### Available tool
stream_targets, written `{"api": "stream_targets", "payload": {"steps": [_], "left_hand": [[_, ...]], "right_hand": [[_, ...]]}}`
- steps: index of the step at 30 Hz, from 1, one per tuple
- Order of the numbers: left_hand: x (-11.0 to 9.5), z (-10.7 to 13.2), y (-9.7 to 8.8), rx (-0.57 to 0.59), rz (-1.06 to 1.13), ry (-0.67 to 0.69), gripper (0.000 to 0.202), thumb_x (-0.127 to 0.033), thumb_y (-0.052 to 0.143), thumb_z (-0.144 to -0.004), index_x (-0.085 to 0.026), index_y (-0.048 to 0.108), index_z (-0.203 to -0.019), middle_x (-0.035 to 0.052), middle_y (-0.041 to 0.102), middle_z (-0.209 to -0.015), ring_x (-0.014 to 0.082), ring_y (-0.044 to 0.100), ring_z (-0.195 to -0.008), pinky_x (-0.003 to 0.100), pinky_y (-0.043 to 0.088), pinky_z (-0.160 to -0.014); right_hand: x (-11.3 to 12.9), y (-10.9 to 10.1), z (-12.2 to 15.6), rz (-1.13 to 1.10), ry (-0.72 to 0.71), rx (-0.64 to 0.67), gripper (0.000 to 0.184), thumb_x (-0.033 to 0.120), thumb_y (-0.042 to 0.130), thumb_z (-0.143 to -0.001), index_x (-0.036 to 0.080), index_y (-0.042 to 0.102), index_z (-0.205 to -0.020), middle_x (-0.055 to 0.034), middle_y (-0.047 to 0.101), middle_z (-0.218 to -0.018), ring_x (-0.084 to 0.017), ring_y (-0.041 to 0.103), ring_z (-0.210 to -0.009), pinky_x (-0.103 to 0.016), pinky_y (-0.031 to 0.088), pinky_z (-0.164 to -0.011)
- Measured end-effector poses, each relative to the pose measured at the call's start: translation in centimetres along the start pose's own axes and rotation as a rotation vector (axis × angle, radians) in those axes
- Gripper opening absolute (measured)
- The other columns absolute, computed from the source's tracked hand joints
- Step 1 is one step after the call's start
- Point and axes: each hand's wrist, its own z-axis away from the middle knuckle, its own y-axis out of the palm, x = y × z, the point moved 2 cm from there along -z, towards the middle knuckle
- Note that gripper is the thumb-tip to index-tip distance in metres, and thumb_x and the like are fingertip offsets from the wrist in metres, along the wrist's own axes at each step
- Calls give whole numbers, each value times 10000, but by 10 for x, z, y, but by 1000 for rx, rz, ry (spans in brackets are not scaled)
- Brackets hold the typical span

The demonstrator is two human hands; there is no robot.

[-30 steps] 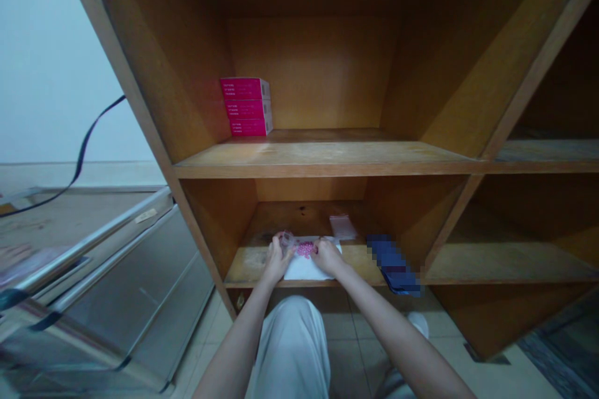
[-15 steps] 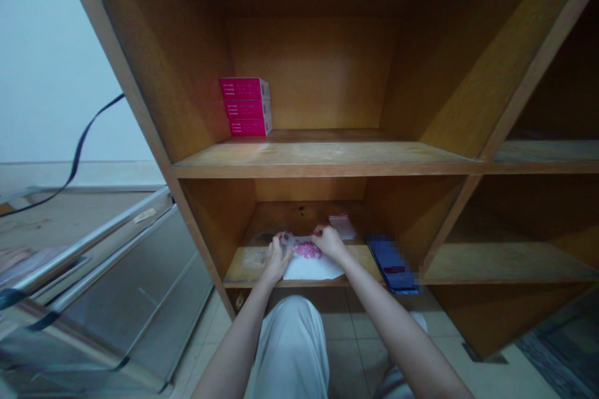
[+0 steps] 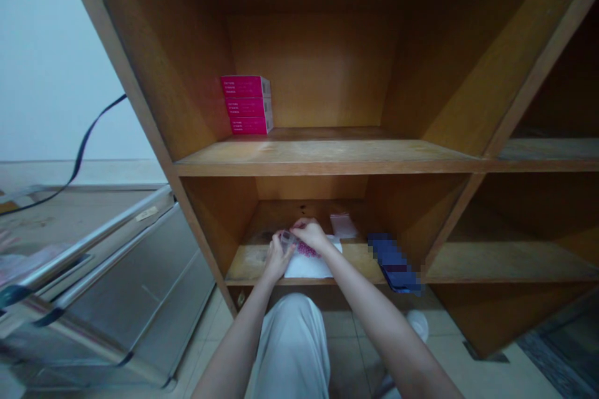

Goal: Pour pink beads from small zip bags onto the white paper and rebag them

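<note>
On the lower shelf, my left hand [image 3: 277,255] is closed around a small clear plastic container [image 3: 287,239], tilted over the left edge of a white sheet [image 3: 306,269]. My right hand [image 3: 307,232] is at the container's mouth with its fingers pinched together; what they hold, if anything, is too small to make out. Beneath my right hand lies a pile of small pink beads [image 3: 307,250] on the sheet, partly hidden by the hand and wrist. Behind and to the right is a flat clear packet [image 3: 343,225].
A dark blue flat object [image 3: 395,265], partly blurred out, lies at the shelf's right and juts past its front edge. Stacked pink boxes [image 3: 247,105] stand on the upper shelf [image 3: 327,153]. A metal-framed glass table [image 3: 116,287] is at the left.
My right hand has moved left from above the bead pile to the mouth of the clear container. My left hand stays in place with the container.
</note>
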Motion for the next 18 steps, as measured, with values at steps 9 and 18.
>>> {"api": "stream_targets", "payload": {"steps": [9,18], "left_hand": [[2,0,1,-17,39,20,496,-365,484,-745,-155,300,-1155,135,469,-1102,227,456,-1045,388,359,-864],[0,1,2,26,71,61,523,-353,469,-757,-161,285,-1207,135,436,-1168,220,422,-1087,387,332,-904]], "right_hand": [[23,16,-2,359,92,256,165,182,547,-641,134,679,-727,-41,662,-701,-109,552,-603,-171,315,-470],[23,10,-9,390,142,287,189,181,551,-622,131,686,-743,-36,649,-663,-96,520,-526,-171,276,-418]]}}
